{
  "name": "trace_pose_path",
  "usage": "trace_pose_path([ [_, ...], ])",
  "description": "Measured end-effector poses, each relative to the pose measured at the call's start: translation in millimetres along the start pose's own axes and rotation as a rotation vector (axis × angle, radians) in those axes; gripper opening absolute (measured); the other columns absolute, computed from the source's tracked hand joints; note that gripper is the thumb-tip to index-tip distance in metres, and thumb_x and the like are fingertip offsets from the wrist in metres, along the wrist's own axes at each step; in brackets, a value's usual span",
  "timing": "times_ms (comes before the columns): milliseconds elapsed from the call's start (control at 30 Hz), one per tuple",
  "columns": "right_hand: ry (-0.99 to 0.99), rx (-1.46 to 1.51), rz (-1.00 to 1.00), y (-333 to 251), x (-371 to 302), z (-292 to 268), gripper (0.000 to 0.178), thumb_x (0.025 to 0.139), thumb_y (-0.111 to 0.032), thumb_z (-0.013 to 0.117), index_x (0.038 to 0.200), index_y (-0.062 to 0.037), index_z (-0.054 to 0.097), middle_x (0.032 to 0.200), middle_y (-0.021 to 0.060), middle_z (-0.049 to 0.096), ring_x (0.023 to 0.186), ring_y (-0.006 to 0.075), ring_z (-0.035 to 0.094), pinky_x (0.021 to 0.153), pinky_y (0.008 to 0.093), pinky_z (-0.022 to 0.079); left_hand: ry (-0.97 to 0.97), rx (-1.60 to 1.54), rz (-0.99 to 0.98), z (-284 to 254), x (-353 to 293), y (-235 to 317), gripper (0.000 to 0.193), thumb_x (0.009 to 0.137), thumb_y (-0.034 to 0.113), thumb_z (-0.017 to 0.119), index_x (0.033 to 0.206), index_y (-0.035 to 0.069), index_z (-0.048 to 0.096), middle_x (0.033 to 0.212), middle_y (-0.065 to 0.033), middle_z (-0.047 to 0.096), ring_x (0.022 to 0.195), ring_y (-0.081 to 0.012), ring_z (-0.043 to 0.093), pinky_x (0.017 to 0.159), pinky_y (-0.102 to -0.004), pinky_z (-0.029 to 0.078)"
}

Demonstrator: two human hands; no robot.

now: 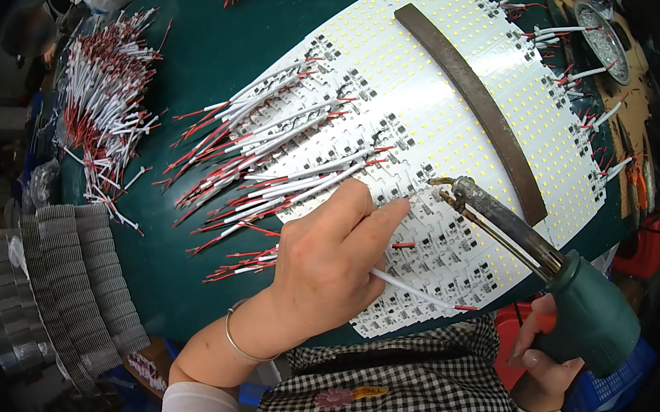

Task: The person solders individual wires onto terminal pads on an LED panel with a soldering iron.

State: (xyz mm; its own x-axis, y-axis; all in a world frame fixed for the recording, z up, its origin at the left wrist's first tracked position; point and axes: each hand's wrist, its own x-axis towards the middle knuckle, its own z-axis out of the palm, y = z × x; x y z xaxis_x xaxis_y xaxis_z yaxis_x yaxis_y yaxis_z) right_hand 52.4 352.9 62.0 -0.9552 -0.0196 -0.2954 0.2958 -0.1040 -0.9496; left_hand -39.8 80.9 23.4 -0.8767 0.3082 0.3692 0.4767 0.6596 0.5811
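Observation:
My left hand (329, 254) is closed with its index finger and thumb pinched low over a white LED circuit board panel (389, 251). A white-sleeved wire lead (417, 290) with a red end sticks out from under its palm. My right hand (547, 346) grips the green handle of a soldering gun (586, 306). The gun's long metal barrel reaches left over the panel, and its brass-coloured tip is close to the small pads beyond my left fingertips. Rows of white-and-red wire leads (297, 135) lie across the panel's left edge, their ends at the black-marked pads.
A curved brown metal bar (475, 101) lies across the panel. On the green table (193, 58), a heap of loose wire leads (107, 89) sits at the left. Stacked ribbed metal parts (60, 283) stand near left. A round silvery dish (600, 41) is at the far right.

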Motion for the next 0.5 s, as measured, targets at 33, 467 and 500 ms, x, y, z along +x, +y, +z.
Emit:
trace_pose_path([
  [33, -0.029, -0.042, -0.047, 3.8, -0.9, -5.9, 0.061, 0.070, -0.006, 0.071, 0.118, 0.0203, 0.042, 0.083, 0.0185, 0.061, 0.052, 0.0161, 0.058, 0.039, 0.0249, 0.050, -0.005, 0.009, -0.002, -0.1, 0.2, 0.4, 0.051, 0.053, -0.009, 0.058, 0.100, 0.005, 0.071, 0.066, -0.0050, 0.044, 0.053, -0.0161, 0.048, 0.045, -0.0280, 0.039],
  [467, 0.081, 0.001, 0.032, 9.4, -19.8, -13.5, 0.064, 0.067, -0.004, 0.073, 0.117, 0.0202, 0.042, 0.107, 0.0230, 0.057, 0.051, 0.0174, 0.058, 0.040, 0.0255, 0.051, -0.038, -0.031, 0.038, 1.1, -0.1, -9.1, 0.051, 0.053, -0.008, 0.066, 0.102, 0.004, 0.065, 0.075, -0.0070, 0.050, 0.057, -0.0218, 0.054, 0.043, -0.0323, 0.041],
  [500, 0.090, 0.005, -0.045, 20.1, -24.8, -22.4, 0.064, 0.067, -0.004, 0.074, 0.118, 0.0194, 0.043, 0.107, 0.0227, 0.057, 0.050, 0.0178, 0.058, 0.040, 0.0257, 0.051, -0.026, -0.107, 0.028, 2.7, -1.1, -12.1, 0.049, 0.055, -0.011, 0.063, 0.101, 0.004, 0.069, 0.071, -0.0069, 0.051, 0.057, -0.0195, 0.054, 0.046, -0.0295, 0.043],
])
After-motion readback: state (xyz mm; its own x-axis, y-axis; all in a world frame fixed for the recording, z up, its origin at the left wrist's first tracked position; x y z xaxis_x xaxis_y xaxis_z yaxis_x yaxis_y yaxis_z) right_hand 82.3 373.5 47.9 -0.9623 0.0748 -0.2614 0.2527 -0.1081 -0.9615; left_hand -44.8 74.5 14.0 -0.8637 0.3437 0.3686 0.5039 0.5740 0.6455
